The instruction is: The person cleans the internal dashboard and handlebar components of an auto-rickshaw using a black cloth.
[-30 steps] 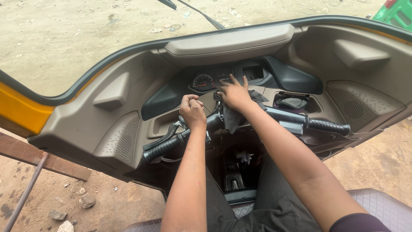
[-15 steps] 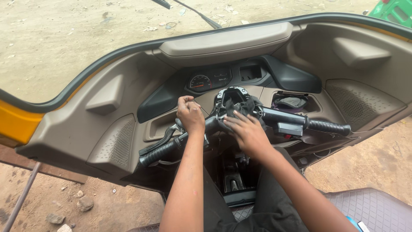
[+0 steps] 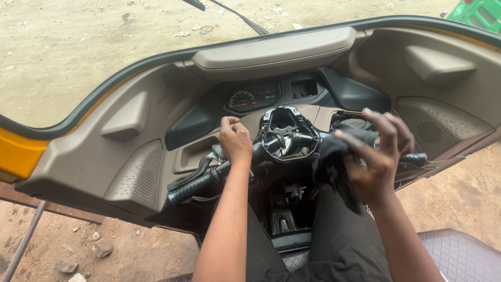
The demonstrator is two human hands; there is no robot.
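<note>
Head view: left hand (image 3: 235,140) is fisted around the handlebar (image 3: 209,175). Right hand (image 3: 378,151), fingers (image 3: 383,128) curled, pinches a dark cloth (image 3: 334,167) beside the open handlebar housing (image 3: 286,133).

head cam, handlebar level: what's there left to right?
Left handlebar grip → left hand on the bar → open black handlebar housing → black cloth → right hand holding it → right grip end.

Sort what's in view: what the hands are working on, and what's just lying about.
In the work:
left hand gripping the handlebar
right hand holding a black cloth
opened handlebar housing

Lying about:
stones on the ground
speedometer
</note>
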